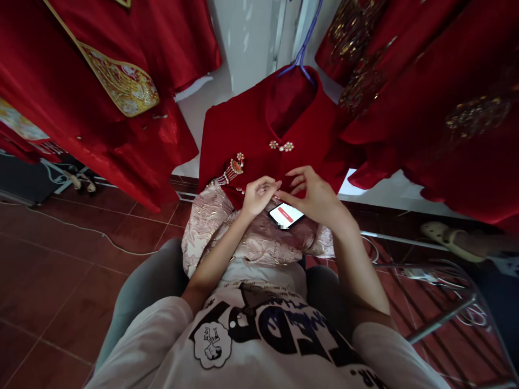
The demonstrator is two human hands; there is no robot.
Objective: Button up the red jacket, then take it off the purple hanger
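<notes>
Above the lap my left hand (pixel 258 198) is closed, its fingertips pinched together; anything between them is too small to make out. Close on its right is my right hand (pixel 314 197), fingers apart and bent, the thumb reaching to the left fingertips. Just below the hands a phone (pixel 287 216) with a lit white and red screen lies on pink brocade cloth (pixel 259 240). Beyond them hangs a red jacket (pixel 251 124), with a beaded clasp (pixel 281 146) at the neck and a tasselled beaded ornament (pixel 234 167) on its left side.
A purple hanger (pixel 300 59) holds the jacket's collar. Red embroidered garments hang at left (pixel 121 70) and right (pixel 430 108). On the right are a metal rack (pixel 441 319) and a person's foot in a clog (pixel 450 240). A cable (pixel 105 236) crosses the tiled floor.
</notes>
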